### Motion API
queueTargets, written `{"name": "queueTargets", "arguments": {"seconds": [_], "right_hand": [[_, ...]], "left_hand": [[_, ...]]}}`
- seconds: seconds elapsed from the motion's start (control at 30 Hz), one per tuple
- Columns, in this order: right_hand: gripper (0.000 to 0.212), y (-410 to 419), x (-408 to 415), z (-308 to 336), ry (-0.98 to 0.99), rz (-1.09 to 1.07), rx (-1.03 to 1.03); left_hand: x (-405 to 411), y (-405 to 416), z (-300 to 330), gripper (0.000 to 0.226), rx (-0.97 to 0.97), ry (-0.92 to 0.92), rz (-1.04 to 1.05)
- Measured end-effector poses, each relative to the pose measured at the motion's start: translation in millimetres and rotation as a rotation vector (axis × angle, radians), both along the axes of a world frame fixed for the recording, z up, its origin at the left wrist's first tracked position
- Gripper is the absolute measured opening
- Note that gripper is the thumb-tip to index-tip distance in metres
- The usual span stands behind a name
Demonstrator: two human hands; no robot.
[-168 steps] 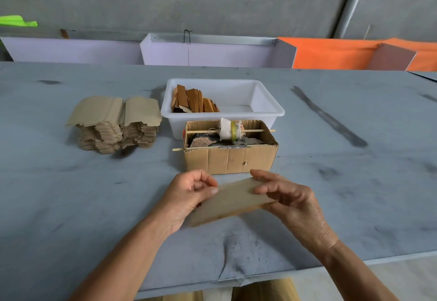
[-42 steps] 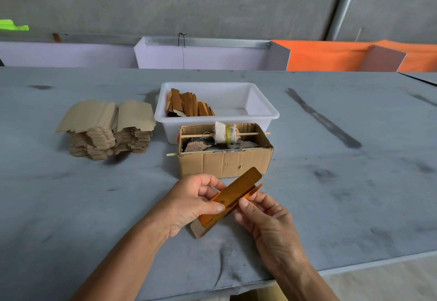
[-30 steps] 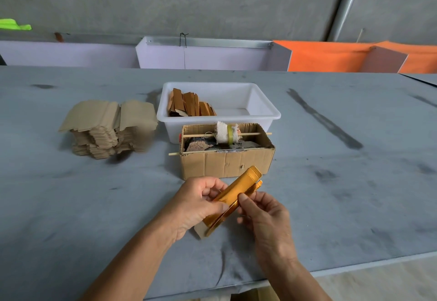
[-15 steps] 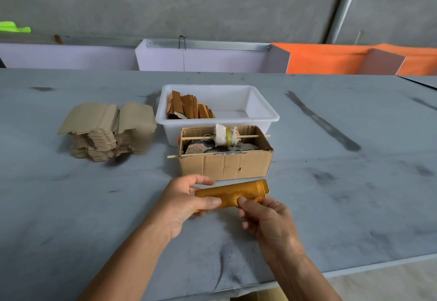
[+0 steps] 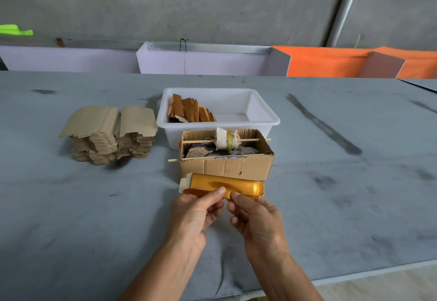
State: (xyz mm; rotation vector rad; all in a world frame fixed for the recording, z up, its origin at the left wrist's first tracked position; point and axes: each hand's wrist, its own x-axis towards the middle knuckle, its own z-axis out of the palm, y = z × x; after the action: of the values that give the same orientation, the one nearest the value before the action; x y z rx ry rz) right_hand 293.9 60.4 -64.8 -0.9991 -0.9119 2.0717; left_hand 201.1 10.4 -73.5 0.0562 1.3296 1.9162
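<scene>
Pinching a folded gold-foil card sleeve (image 5: 224, 186) along its near edge with both hands: left hand (image 5: 196, 215) thumb on top near the middle, right hand (image 5: 257, 222) thumb just beside it, fingers of both curled underneath, grasping it. Held lengthwise, low over the grey surface (image 5: 331, 206), right in front of the open cardboard box (image 5: 227, 170). Just behind that, a white plastic tub (image 5: 264, 114) with more gold folded pieces (image 5: 189, 111) at its left end. Well off to the left, 2 side-by-side stacks of flat brown card blanks (image 5: 108, 135).

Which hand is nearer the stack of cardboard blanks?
Left. The left hand pinches the gold carton on the side toward the stack of cardboard blanks; the right hand pinches it just beside, farther from the stack.
</scene>
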Motion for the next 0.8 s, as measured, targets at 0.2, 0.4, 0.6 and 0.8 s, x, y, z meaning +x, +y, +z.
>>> {"name": "queueTargets", "arguments": {"seconds": [0.2,0.4,0.6,0.8], "right_hand": [[0.009,9,-1,4,-0.077,0.049,0.026],[0.016,22,0,10,-0.184,0.141,0.071],[0.017,52,9,21,-0.561,-0.032,0.595],[0.017,87,-3,53,-0.674,-0.041,1.000]], "left_hand": [[-10,-2,-2,0.007,0.007,0.009,0.060],[-18,2,-2,0.009,0.049,-0.077,0.035],[-28,6,-3,0.010,0.027,-0.029,0.039],[-31,8,-6,0.014,-0.036,0.067,-0.006]]}}
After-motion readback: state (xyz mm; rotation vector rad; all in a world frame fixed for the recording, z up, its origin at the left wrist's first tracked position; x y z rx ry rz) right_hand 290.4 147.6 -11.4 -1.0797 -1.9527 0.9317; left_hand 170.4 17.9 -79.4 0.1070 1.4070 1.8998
